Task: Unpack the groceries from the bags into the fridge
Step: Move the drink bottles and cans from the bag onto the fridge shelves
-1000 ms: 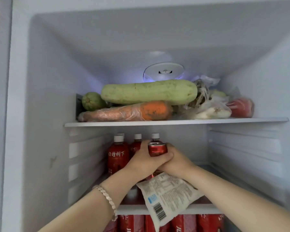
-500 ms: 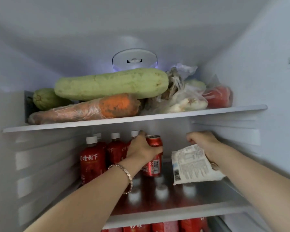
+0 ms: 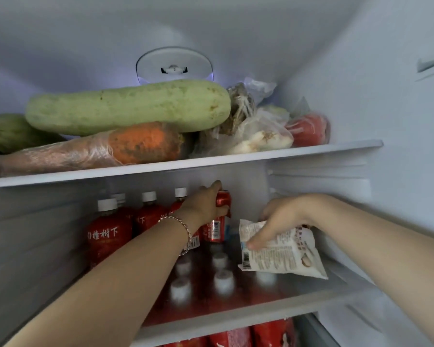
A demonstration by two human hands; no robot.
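Note:
Both my arms reach into the open fridge, over its glass middle shelf [image 3: 318,294]. My left hand [image 3: 206,204] is closed around the top of a red soda can [image 3: 217,227], which stands upright deep on the shelf, just right of the red bottles [image 3: 108,234]. My right hand [image 3: 278,219] grips a white printed food packet [image 3: 283,254] with a barcode, held tilted low over the shelf's right side. Whether the packet's lower edge touches the glass I cannot tell.
The top shelf [image 3: 311,152] holds a long pale green gourd [image 3: 128,107], a wrapped carrot [image 3: 98,149], a smaller green squash [image 3: 8,132], bagged vegetables [image 3: 256,131] and a red tomato [image 3: 308,130]. More red bottles [image 3: 268,334] show below the glass. The fridge's right wall [image 3: 398,121] is close.
My left hand has pushed the can farther back beside the bottles. My right hand has brought the packet down towards the right side of the shelf. The view has moved closer in.

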